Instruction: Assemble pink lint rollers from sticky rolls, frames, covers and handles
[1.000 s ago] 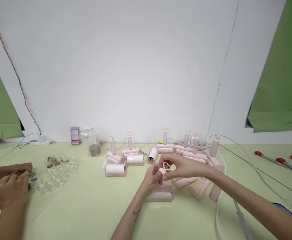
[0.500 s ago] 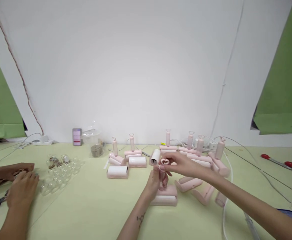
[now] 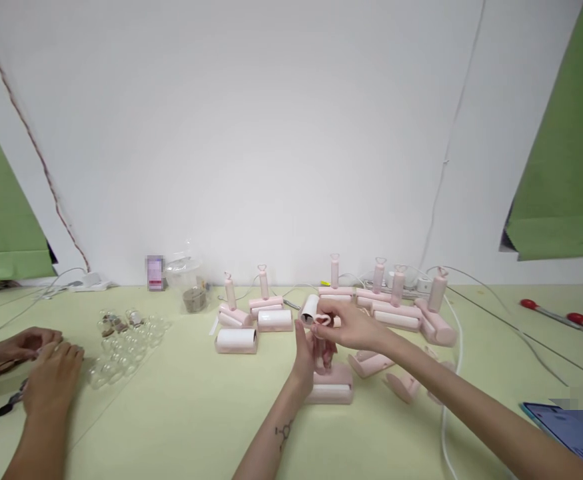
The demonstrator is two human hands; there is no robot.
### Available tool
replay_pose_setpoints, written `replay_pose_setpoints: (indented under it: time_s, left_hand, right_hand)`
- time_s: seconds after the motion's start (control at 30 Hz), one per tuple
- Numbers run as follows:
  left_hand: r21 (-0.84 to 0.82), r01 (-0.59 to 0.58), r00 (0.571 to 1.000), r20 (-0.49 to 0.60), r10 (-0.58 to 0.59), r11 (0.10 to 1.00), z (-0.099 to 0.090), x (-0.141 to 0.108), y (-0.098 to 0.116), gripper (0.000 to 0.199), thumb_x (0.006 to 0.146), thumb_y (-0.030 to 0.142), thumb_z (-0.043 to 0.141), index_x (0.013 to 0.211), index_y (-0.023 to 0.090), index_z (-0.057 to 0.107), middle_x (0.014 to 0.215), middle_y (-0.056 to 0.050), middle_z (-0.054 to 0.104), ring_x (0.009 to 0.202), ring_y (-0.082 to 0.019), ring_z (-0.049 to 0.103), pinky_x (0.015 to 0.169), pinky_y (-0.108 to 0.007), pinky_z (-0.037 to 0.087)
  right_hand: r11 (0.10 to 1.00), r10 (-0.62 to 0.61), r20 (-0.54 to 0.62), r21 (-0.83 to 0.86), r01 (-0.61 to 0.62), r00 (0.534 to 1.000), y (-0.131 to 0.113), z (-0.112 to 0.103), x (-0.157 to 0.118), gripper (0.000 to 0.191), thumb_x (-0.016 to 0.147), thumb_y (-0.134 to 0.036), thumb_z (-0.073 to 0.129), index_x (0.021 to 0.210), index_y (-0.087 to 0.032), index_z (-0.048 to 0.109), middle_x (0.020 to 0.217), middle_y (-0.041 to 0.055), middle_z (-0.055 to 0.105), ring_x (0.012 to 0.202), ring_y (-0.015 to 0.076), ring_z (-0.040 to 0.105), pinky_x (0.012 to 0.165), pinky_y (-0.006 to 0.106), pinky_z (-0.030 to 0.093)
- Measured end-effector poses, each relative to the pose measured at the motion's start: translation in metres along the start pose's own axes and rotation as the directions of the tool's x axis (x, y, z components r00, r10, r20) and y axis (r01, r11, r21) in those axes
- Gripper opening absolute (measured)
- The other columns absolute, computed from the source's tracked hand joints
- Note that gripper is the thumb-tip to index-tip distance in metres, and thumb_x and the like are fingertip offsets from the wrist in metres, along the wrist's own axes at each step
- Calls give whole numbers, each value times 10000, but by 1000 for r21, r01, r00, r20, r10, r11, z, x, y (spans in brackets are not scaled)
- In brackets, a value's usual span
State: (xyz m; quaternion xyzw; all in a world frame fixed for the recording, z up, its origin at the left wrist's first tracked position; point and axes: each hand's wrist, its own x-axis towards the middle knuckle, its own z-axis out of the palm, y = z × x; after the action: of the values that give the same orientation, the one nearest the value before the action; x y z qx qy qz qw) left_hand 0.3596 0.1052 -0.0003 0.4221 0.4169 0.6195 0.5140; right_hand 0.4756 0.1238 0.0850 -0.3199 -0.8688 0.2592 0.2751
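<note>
A pink lint roller [image 3: 329, 388] stands on the table in front of me, its head lying flat and its handle upright. My left hand [image 3: 303, 363] is closed around that handle. On top of the handle is a pink heart-shaped loop [image 3: 322, 321], pinched between the fingers of my right hand [image 3: 351, 323]. My fingers partly hide the handle and the loop. Close behind my hands lies a white paper roll in a pink cover [image 3: 310, 308]. Loose pink covers [image 3: 371, 363] rest to the right, partly behind my right forearm.
Several assembled pink lint rollers [image 3: 397, 313] stand along the back. Two covered white rolls [image 3: 236, 341] lie to the left. Another person's hands [image 3: 54, 380] work at the far left beside clear glass globes [image 3: 124, 357]. A white cable [image 3: 444, 427] and a phone [image 3: 566, 433] are at the right.
My right hand has shifted slightly left and its fingers now cover more of the heart loop. My left hand keeps its hold. The view has moved a little, showing more of the phone.
</note>
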Motion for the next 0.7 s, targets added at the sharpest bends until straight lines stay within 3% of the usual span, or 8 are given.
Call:
replay_pose_setpoints:
  time_s: [0.17, 0.27, 0.37, 0.53, 0.7]
  left_hand:
    - [-28, -30, 1000, -10, 30, 999, 5, -5, 4, 536, 654, 743, 400, 575, 219, 483, 337, 6, 404, 341, -156, 432, 321, -257, 303]
    - [-47, -33, 999, -24, 32, 998, 10, -7, 3, 545, 631, 751, 417, 565, 214, 482, 326, 12, 379, 320, -138, 392, 322, -250, 282]
    - [-62, -31, 998, -60, 27, 998, 16, -9, 1, 544, 594, 752, 454, 549, 210, 457, 303, 43, 322, 287, -97, 305, 313, -223, 225]
    - [-81, -20, 995, -100, 12, 997, 26, -12, 0, 537, 549, 720, 513, 501, 206, 368, 308, 102, 208, 285, -37, 165, 318, -182, 116]
    - [-97, -15, 996, -88, 7, 995, 26, -14, 1, 544, 559, 707, 482, 442, 212, 289, 335, 94, 203, 314, -33, 161, 330, -187, 112]
  right_hand:
    - [997, -61, 26, 55, 60, 998, 7, 14, 7, 221, 797, -395, 475, 839, -191, 548, 924, 32, 533, 792, 156, 546, 636, 250, 461]
    - [987, -11, 195, 159, -20, 981, 1, 18, 7, 307, 865, -349, 328, 1051, -248, 550, 1182, 39, 472, 778, 127, 585, 518, 191, 460]
    - [979, 60, 345, 164, -123, 937, -11, 13, 5, 367, 868, -259, 298, 1138, -293, 544, 1324, 19, 379, 842, 142, 593, 511, 177, 464]
    - [992, 83, 390, 56, -113, 917, -18, 6, 5, 389, 793, -145, 385, 1085, -279, 606, 1292, 10, 442, 1002, 195, 538, 669, 232, 500]
    - [977, 151, 493, 60, -206, 857, -14, 4, 8, 488, 729, -99, 372, 1116, -310, 580, 1186, 1, 546, 971, 185, 570, 685, 245, 506]
